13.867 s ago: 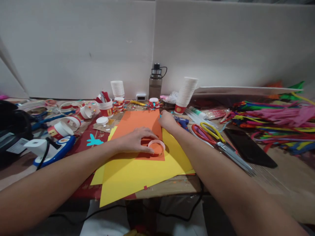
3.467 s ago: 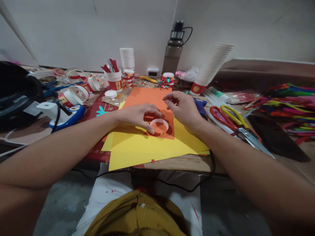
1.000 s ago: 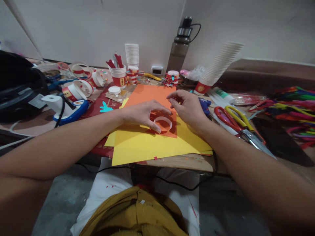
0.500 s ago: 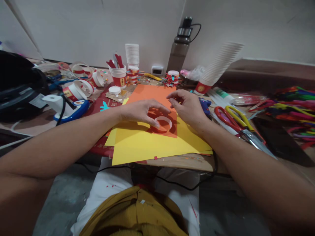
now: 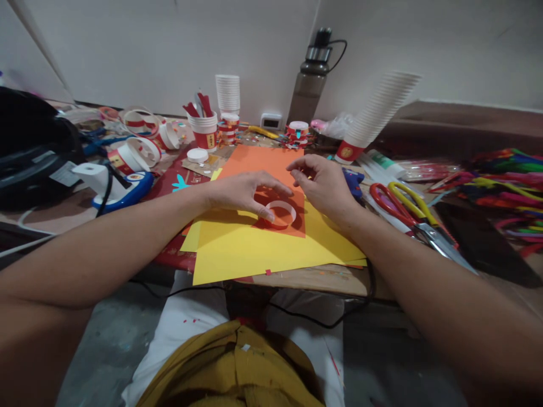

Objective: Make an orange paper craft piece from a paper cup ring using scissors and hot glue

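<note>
- Clock centred on the ring, twelve toward the wall: between nine and ten, a tipped, cut paper cup (image 5: 125, 160) lies well apart, with a turquoise cutout (image 5: 180, 183) closer in.
- Toward eleven stands an upright paper cup (image 5: 206, 138) holding red-handled tools.
- From about ten o'clock comes the left hand (image 5: 237, 192): thumb against the ring's left rim, fingers arched loosely toward its far side. Whether they press on it I cannot tell.
- At the centre, the thin paper ring (image 5: 282, 204) rests on its edge, its opening up, over the near part of the orange sheet (image 5: 258, 161), which overlaps a yellow sheet (image 5: 237, 254) showing at six.
- At two, the right hand (image 5: 324, 178) hangs apart from the ring, thumb and forefinger curled close; anything pinched there is too small to tell.
- The step in hand looks like steadying the ring with the left while the right works close by; a next move would call for a light touch, since the band could buckle.
- At three, well apart, scissors (image 5: 424, 226) lie beside a dark slab (image 5: 487, 243).
</note>
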`<state>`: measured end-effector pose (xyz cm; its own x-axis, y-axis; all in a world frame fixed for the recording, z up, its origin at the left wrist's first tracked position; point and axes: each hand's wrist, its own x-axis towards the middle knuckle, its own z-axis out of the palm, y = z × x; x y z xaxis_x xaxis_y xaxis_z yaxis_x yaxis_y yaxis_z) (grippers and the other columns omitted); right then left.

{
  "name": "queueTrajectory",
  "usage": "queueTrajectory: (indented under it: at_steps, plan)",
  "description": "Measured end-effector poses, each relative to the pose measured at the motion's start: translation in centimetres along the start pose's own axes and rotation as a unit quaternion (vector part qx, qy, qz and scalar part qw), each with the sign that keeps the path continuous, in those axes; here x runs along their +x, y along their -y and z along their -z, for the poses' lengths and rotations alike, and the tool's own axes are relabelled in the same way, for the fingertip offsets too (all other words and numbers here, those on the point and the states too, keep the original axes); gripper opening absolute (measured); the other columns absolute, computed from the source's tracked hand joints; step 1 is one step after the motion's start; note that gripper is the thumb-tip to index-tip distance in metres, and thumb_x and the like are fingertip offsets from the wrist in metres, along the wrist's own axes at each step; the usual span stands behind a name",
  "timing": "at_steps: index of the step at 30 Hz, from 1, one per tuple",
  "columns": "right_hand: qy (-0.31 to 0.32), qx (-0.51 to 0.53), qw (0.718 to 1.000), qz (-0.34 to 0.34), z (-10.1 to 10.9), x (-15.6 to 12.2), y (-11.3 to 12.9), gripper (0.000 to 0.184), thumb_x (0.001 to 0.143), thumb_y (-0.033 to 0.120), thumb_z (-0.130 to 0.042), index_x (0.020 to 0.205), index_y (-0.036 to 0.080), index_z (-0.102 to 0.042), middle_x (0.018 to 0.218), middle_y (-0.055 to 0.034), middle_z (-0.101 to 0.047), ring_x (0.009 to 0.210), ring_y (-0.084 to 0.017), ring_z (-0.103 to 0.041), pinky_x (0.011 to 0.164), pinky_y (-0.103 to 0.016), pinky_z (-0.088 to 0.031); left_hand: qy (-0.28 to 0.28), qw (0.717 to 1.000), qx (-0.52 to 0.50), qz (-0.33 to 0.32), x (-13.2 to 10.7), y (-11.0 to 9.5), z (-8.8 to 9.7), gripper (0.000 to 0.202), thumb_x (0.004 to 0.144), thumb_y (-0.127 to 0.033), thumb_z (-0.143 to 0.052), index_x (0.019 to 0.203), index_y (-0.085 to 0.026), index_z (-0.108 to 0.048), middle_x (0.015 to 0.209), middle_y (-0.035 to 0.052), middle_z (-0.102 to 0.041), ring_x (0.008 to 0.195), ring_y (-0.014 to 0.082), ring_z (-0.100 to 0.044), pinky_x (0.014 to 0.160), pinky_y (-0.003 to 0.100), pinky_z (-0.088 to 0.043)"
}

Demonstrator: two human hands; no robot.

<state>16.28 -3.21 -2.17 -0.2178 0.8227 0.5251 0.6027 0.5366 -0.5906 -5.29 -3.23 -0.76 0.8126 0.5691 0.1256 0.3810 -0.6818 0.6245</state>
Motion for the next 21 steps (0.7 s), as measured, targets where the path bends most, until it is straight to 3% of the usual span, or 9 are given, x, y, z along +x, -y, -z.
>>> queueTrajectory:
  at_steps: [8, 15, 21]
  plan:
    - [-0.004, -0.02, 1.0, 0.01, 0.12, 0.12, 0.25, 0.012, 0.083, 0.017, -0.058, 0.087, 0.019, -0.07, 0.085, -0.0049, -0.069, 0.075, -0.017, -0.061, 0.071, -0.034, -0.048, -0.018, 1.0, -0.013, 0.012, 0.03, -0.26, 0.49, 0.047, 0.087, -0.05, -0.057, 0.127, -0.026, -0.062, 0.13, 0.0056, -0.062, 0.119, 0.0219, -0.055, 0.104, 0.034, -0.039]
    - [-0.003, -0.003, 1.0, 0.006, -0.03, 0.05, 0.09, 0.013, 0.083, 0.016, -0.057, 0.088, 0.019, -0.069, 0.086, -0.0049, -0.069, 0.075, -0.018, -0.062, 0.069, -0.033, -0.048, 0.005, 1.0, 0.015, -0.002, 0.04, -0.35, -0.06, 0.058, 0.075, -0.045, -0.074, 0.129, -0.027, -0.061, 0.13, 0.0074, -0.061, 0.123, 0.0239, -0.052, 0.105, 0.035, -0.038]
    - [-0.002, 0.002, 1.0, 0.003, -0.09, -0.03, 0.03, 0.013, 0.083, 0.017, -0.057, 0.088, 0.019, -0.069, 0.087, -0.0049, -0.069, 0.074, -0.018, -0.062, 0.068, -0.033, -0.049, 0.016, 0.999, 0.049, -0.009, 0.05, -0.87, -0.03, 0.054, 0.078, -0.043, -0.072, 0.128, -0.025, -0.062, 0.128, 0.0079, -0.061, 0.123, 0.0239, -0.052, 0.106, 0.036, -0.037]
